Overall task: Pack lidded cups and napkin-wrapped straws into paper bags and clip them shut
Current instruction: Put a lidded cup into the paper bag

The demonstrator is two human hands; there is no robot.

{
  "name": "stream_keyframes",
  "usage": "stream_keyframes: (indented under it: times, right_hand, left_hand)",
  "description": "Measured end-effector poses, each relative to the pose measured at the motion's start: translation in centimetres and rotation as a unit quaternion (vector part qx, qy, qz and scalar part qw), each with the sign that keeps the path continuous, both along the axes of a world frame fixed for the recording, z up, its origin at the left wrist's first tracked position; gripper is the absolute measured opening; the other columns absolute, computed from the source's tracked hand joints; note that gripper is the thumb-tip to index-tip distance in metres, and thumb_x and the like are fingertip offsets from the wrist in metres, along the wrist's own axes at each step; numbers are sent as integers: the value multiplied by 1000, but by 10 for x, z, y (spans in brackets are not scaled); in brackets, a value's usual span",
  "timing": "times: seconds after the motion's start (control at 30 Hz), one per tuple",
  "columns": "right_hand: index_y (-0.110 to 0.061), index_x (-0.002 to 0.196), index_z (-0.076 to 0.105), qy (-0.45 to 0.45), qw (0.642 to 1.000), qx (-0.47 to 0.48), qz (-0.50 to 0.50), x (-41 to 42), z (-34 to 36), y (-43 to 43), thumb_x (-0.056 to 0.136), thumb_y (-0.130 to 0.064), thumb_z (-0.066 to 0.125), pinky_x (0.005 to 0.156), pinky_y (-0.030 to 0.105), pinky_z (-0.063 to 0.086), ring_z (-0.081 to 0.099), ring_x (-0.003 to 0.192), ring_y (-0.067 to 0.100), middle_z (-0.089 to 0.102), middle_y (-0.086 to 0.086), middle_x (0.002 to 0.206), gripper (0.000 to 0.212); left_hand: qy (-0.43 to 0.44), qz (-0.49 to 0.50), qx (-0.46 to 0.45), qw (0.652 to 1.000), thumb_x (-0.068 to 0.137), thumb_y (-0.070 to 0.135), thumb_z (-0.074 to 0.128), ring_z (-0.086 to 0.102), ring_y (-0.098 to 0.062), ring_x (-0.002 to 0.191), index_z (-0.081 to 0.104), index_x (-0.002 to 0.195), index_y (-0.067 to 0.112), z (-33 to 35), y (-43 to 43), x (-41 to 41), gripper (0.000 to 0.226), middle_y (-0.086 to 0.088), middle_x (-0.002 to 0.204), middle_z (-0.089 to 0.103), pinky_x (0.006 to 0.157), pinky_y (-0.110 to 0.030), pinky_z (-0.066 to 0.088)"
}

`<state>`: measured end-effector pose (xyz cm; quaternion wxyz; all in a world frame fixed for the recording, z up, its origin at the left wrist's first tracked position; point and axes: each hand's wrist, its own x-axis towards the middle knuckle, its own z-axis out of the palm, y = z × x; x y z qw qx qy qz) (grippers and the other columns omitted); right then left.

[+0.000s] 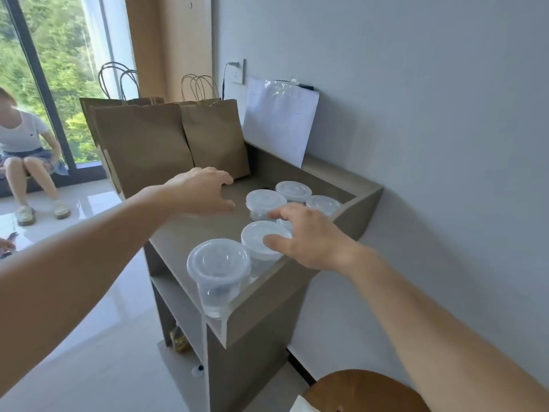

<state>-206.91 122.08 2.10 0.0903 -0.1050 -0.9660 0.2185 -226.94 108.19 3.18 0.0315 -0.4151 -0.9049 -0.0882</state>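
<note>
Grey desk carries upright paper bags at its far end and lidded cups along its right side. The right hand, spread and grasping nothing, hovers just over the second-nearest cup. The left hand, also released, lies farther off, towards the bags.

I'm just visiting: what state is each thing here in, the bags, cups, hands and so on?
Big paper bag: upright, no clip on it.
Smaller paper bag: upright, no clip.
Cups: upright, lids on.
Left hand: open, holding nothing, above the desk.
Right hand: open, fingers spread over the cups.
Plug: in the socket.
Plastic sleeve: leaning against the wall.
</note>
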Motion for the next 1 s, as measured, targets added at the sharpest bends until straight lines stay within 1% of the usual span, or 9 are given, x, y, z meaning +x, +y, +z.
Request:
stream_keyframes:
  times: [0.07, 0.13, 0.23, 0.33, 0.43, 0.63, 0.8, 0.9, 1.0]
  right_hand:
    - [-25, 141, 48, -19, 999, -5, 26, -23, -4, -18, 90, -46, 62, 97, 20, 30, 41, 133, 8, 47, -11, 146, 57]
    - [-24, 143, 46, -36, 998, -7, 47, -42, -7, -33, 88, -52, 63, 97, 20, 31, 41, 132, 8, 46, -10, 146, 64]
    - [-25, 147, 38, -90, 993, 4, 76, -61, -12, -51, 79, -65, 66, 98, 24, 34, 41, 132, 8, 41, -11, 148, 83]
    - [-32, 149, 30, -165, 978, 68, 109, -72, -17, -63, 65, -76, 69, 106, 30, 34, 35, 136, 10, 37, -13, 148, 102]
    - [-43, 147, 23, -207, 962, 129, 124, -76, -24, -69, 55, -76, 74, 105, 31, 32, 33, 133, 13, 37, -15, 144, 110]
    - [-39, 146, 27, -177, 964, 156, 123, -80, -27, -73, 64, -60, 78, 103, 30, 35, 40, 127, 17, 43, -8, 135, 99]
    - [-38, 144, 32, -106, 986, 69, 107, -67, 5, -65, 65, -55, 80, 102, 31, 40, 41, 125, 9, 43, -12, 135, 94]
    - [-43, 140, 36, -27, 996, -4, 82, -45, 35, -50, 61, -53, 82, 97, 20, 39, 43, 120, -4, 45, -22, 131, 92]
    - [-50, 136, 39, 23, 998, -27, 43, -12, 58, -31, 55, -60, 79, 89, 12, 38, 39, 117, -18, 45, -38, 118, 91]
  left_hand:
    - [-13, 12, -6, 1000, 84, 51, 58, 47, -20, 116, 47, 135, 29, -8, -16, -20, 57, 4, 136, 49, 93, -40, 46]
    - [-26, 19, -16, 999, 84, 51, 59, 45, -21, 126, 43, 141, 32, -18, -26, -34, 62, 6, 141, 47, 95, -38, 45]
    - [-35, 14, -36, 999, 83, 52, 60, 41, -21, 131, 38, 145, 34, -35, -34, -49, 67, 5, 146, 43, 97, -38, 43]
    - [-40, 0, -52, 998, 84, 51, 61, 38, -22, 134, 36, 147, 33, -47, -37, -60, 69, 4, 147, 41, 100, -38, 42]
    - [-40, -9, -56, 998, 84, 50, 59, 38, -22, 133, 37, 146, 33, -51, -35, -67, 68, 5, 147, 42, 101, -38, 42]
    - [-30, -34, -41, 998, 84, 50, 60, 40, -22, 131, 37, 145, 33, -44, -21, -73, 67, 4, 143, 44, 96, -37, 44]
    - [-14, -52, -1, 999, 85, 52, 60, 44, -22, 130, 41, 144, 30, -18, -11, -73, 66, 3, 143, 46, 101, -40, 43]
    - [0, -66, 17, 998, 85, 57, 58, 44, -22, 131, 41, 145, 30, 1, -1, -65, 67, 4, 144, 45, 102, -41, 43]
    - [22, -86, 30, 996, 88, 57, 56, 44, -22, 130, 41, 144, 30, 16, 18, -47, 64, 5, 143, 46, 99, -39, 43]
